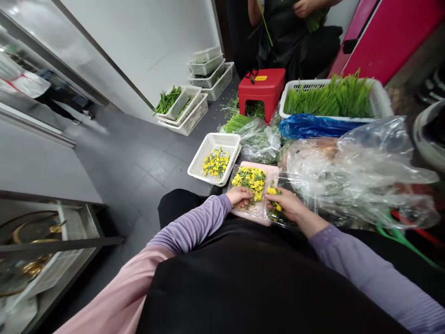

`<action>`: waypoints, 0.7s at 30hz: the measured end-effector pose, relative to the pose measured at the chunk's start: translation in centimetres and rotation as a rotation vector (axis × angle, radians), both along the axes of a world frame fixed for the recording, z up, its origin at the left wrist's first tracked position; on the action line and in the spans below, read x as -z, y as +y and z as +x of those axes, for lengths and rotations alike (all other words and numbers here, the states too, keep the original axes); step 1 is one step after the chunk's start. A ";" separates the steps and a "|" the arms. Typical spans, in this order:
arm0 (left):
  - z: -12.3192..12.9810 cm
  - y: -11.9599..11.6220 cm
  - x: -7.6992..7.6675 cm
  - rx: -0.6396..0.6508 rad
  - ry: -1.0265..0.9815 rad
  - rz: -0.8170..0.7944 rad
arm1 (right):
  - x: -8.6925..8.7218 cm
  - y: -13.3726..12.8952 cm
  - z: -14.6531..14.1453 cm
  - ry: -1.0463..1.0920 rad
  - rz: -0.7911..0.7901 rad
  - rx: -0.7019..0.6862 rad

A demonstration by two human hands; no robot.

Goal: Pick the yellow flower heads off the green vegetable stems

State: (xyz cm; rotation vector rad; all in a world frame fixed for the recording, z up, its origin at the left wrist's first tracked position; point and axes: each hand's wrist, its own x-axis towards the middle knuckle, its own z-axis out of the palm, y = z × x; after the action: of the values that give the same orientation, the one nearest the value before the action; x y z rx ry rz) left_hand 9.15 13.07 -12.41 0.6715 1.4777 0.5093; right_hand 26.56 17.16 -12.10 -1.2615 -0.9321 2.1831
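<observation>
Yellow flowers with green stems [253, 178] fill a clear plastic box whose hinged lid lies open to the right, on a pink board [248, 213] at my lap. My left hand [241, 197] is closed, fingertips pinched together at the near edge of the flowers; what they hold is too small to make out. In my right hand [287, 203], closed over the lid side, is a small bunch of yellow flowers [274, 191]. Just beyond stands a white basket [198, 169] with more loose yellow flowers [216, 163] in it.
Beyond are a red stool [262, 88], a white basket of green stalks [328, 97] and bulky clear plastic bags [351, 181]. Stacked white baskets [208, 69] line the wall. A co-worker [292, 37] sits opposite, holding greens. A metal shelf [86, 241] stands left.
</observation>
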 end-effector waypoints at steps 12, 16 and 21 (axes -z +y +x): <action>0.4 0.3 -2.1 -0.119 -0.056 0.014 | -0.8 -0.1 0.2 0.100 -0.072 -0.063; -0.5 -0.6 0.4 0.058 0.248 0.048 | -1.5 0.1 0.8 0.133 -0.172 -0.037; -0.4 -0.9 3.8 0.467 0.756 0.197 | -2.3 0.8 1.7 0.209 -0.214 0.026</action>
State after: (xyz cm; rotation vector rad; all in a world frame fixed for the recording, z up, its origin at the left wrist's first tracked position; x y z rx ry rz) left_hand 8.74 12.18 -16.23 1.4286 1.8899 0.0191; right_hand 28.26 18.01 -9.75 -1.1018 -0.6104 2.3883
